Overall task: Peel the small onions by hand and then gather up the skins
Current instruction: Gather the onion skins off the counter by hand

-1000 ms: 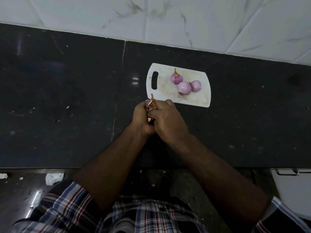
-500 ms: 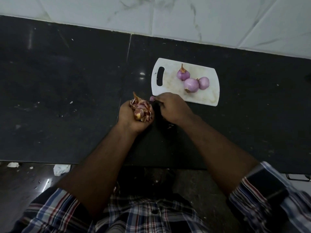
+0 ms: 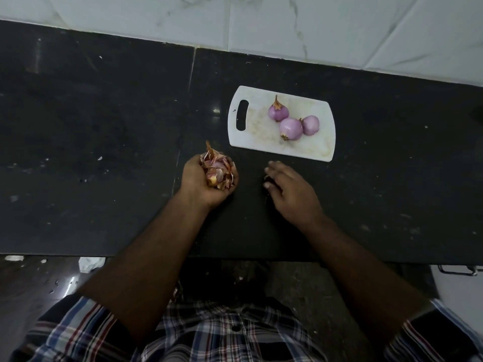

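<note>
Your left hand (image 3: 206,182) cups a heap of papery, brittle onion skins (image 3: 217,170), palm up so nothing spills. Your right hand (image 3: 290,190) rests loose on the dark bench (image 3: 104,142), fingers uncurled, seemingly sweeping scraps. Three smooth, glossy purple peeled onions (image 3: 290,128) cluster on the white cutting board (image 3: 264,142) beyond.

Black stone countertop (image 3: 104,142), speckled with pale flecks; a seam runs front to back near its middle. White cutting board (image 3: 257,138) with slot handle at its left end, lying flat on the counter, surface stained. White marbled wall tiles (image 3: 287,19) behind. Below the counter edge: crumpled white scrap (image 3: 90,264) on dark floor, metal handle (image 3: 460,270) at right. Plaid shirt (image 3: 209,333) at bottom.
</note>
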Demonstrator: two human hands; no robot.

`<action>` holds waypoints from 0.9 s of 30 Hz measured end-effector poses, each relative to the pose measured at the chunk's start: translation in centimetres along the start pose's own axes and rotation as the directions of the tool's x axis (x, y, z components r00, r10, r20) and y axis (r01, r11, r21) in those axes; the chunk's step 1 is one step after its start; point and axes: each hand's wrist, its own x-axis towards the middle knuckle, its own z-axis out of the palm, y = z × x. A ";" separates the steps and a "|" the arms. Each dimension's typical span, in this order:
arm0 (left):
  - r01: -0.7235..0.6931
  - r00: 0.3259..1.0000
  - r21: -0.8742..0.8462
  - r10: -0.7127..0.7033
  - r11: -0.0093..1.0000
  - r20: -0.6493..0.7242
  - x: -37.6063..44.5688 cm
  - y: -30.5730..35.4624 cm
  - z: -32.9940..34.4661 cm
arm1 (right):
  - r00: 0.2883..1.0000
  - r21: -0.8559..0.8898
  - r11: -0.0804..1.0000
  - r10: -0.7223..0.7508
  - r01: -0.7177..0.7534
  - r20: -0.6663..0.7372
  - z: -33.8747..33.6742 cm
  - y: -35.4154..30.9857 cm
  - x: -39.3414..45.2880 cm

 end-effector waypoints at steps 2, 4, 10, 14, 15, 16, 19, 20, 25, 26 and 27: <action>0.012 1.000 0.005 -0.012 1.000 -0.001 0.0 -0.3 0.1 | 0.983 0.022 0.983 0.184 -0.183 -0.022 -0.3 0.5 -0.8; 0.020 1.000 0.019 -0.020 1.000 0.012 0.0 -0.5 0.2 | 0.961 -0.012 0.961 0.277 -0.277 -0.003 0.8 -0.3 -1.2; 0.030 0.999 0.074 -0.032 0.997 0.027 -0.5 -1.1 0.4 | 0.996 -0.025 0.996 0.084 -0.085 -0.029 4.0 -3.7 -0.4; 0.044 0.998 0.086 -0.047 0.995 0.029 -0.8 -1.3 0.4 | 0.999 -0.112 0.992 -0.052 0.051 0.000 3.2 -2.1 -2.3; 0.049 0.998 0.090 -0.052 0.995 0.026 -0.8 -1.4 0.4 | 0.997 -0.147 0.986 -0.076 0.077 0.016 2.7 -1.6 -2.8; 0.054 0.998 0.091 -0.057 0.994 0.024 -0.9 -1.4 0.4 | 0.997 -0.163 0.984 -0.072 0.077 0.034 2.1 -1.3 -3.1; 0.067 0.997 0.095 -0.069 0.993 0.024 -0.8 -1.6 0.3 | 0.999 -0.168 0.985 0.040 -0.034 0.032 0.4 -1.4 -3.4; 0.071 0.997 0.097 -0.074 0.993 0.027 -0.7 -1.6 0.3 | 0.994 -0.204 0.975 0.099 -0.089 0.039 0.0 -1.8 -3.5; 0.087 0.995 0.128 -0.092 0.988 0.039 -0.7 -2.0 0.3 | 0.973 -0.309 0.940 0.194 -0.148 0.124 0.2 -3.4 -3.6; 0.087 0.995 0.134 -0.093 0.987 0.037 -0.8 -2.1 0.3 | 0.977 -0.297 0.946 0.175 -0.131 0.126 0.2 -3.6 -3.3; 0.087 0.995 0.138 -0.093 0.987 0.035 -0.8 -2.1 0.3 | 0.981 -0.285 0.952 0.150 -0.110 0.120 0.2 -3.9 -3.0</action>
